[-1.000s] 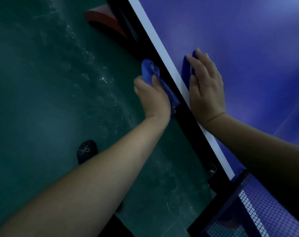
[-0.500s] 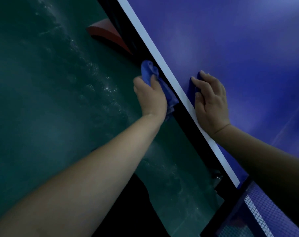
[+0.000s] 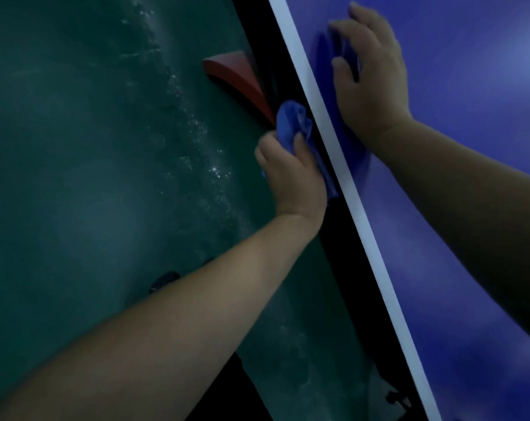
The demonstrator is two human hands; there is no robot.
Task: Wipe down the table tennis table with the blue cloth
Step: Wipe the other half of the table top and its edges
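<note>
Both hands have slid further along the bench (image 3: 470,177) edge since a second ago. The left hand (image 3: 294,177) with the cloth (image 3: 291,123) was well short of the red thing (image 3: 236,77) on the floor (image 3: 90,177) before; now the bunched top of the cloth sits right by its near end in the picture. The right hand (image 3: 376,77) went the same way up the blue top, and the net that showed at the bottom corner has dropped out of view. So the person looks to be working steadily down the side edge, and this strip is getting covered bit by bit. How much of the whole bench is done, can't tell from here.

Pose-wise: the left arm reaches out from low left, the wrist straight. The left fingers (image 3: 301,147) are curled round the cloth, gripping it in a wad and pressing it against the dark side rim just under the white line (image 3: 342,183). The loose end of the cloth trails back along the rim past the palm.

The right hand lies palm-down on the top just inside the white line. Its fingers are spread and relaxed, holding nothing, probably bracing. They're a bit blurred, so it's likely mid-slide.
</note>
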